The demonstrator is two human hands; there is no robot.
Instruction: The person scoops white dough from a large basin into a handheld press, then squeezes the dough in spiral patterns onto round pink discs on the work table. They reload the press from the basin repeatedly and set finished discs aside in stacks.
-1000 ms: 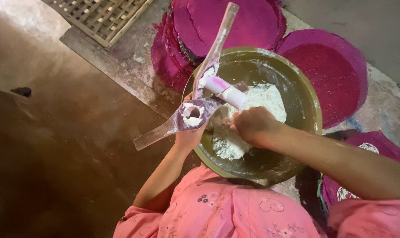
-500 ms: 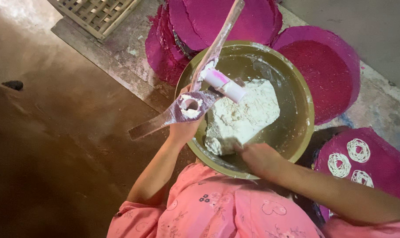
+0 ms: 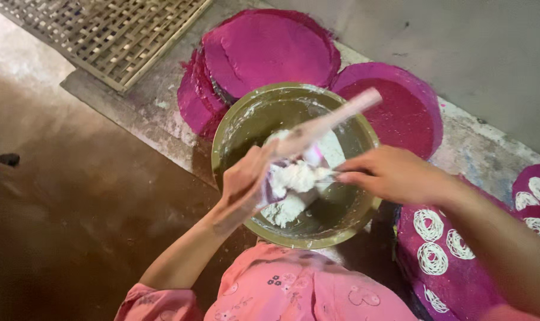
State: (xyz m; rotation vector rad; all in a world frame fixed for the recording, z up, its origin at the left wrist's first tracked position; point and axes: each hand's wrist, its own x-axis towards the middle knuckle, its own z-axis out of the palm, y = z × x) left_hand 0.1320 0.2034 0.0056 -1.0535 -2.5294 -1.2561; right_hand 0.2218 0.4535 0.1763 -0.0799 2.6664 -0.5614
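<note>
- Over the metal bowl (image 3: 234,128), the person's left hand (image 3: 246,178) has its grip closed around a wooden press (image 3: 317,128), whose long handle slants up and to the right above the bowl.
- White dough (image 3: 294,177) is packed at the press, just beside the left hand's fingers, and more of it lies on the bottom of the bowl below.
- Close by, the right hand (image 3: 389,173) comes in from the right, its fingertips pinched on the dough at the press; its grip is closed on that dough.
- Behind the bowl sits a stack of round pink mats (image 3: 270,50), and another pink mat (image 3: 401,110) lies just beside the bowl on the right.
- At the right edge, more pink mats (image 3: 454,279) carry white coils of pressed dough (image 3: 430,224).
- A woven bamboo tray (image 3: 112,30) lies well apart at the upper left, on the grey floor (image 3: 496,53).
- Pink patterned clothing (image 3: 305,291) fills the bottom of the view, near the bowl's rim.
</note>
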